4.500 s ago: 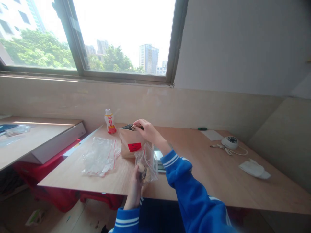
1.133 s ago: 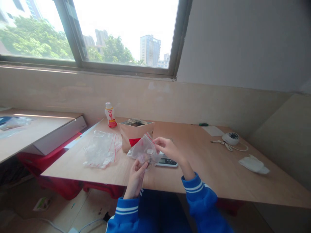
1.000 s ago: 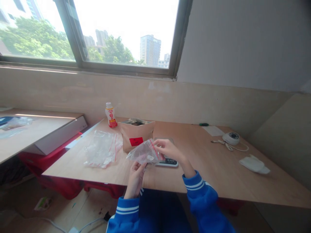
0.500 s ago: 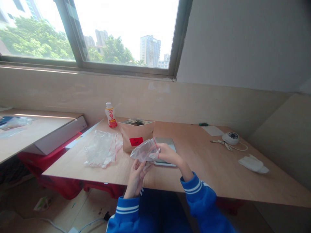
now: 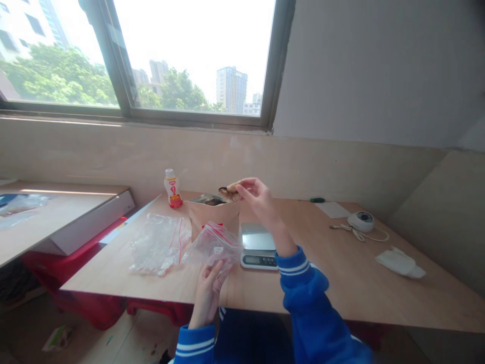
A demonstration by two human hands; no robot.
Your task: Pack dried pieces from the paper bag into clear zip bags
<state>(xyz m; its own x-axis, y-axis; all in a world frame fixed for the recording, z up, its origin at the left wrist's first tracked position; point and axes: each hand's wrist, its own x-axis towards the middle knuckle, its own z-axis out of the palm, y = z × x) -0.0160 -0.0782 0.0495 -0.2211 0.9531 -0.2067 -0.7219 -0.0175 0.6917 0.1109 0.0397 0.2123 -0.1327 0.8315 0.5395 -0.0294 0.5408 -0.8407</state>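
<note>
My left hand (image 5: 210, 283) pinches the lower part of a clear zip-lock bag (image 5: 215, 242) with red seal lines. Higher up, my right hand (image 5: 258, 194) has its fingertips closed on a small brown, dried-looking piece (image 5: 232, 190) with a dark curled end; its kind is unclear. That piece is just above the mouth of a brown stand-up pouch (image 5: 197, 215), which gapes and shows dark contents. The bag partly covers the pouch's red label. Right of the bag lies a digital kitchen scale (image 5: 258, 236), nothing on its plate.
Several clear zip bags (image 5: 159, 245) lie in a heap at the left. A white and red bottle (image 5: 173, 189) stands behind them. To the right are a white dome camera (image 5: 359, 221) with its cable, white paper (image 5: 332, 210) and a crumpled white item (image 5: 400, 263).
My right hand has left the zip bag and risen to the pouch's mouth, where it grips the brown piece. My left hand still holds the bag. The scale's display has come into view.
</note>
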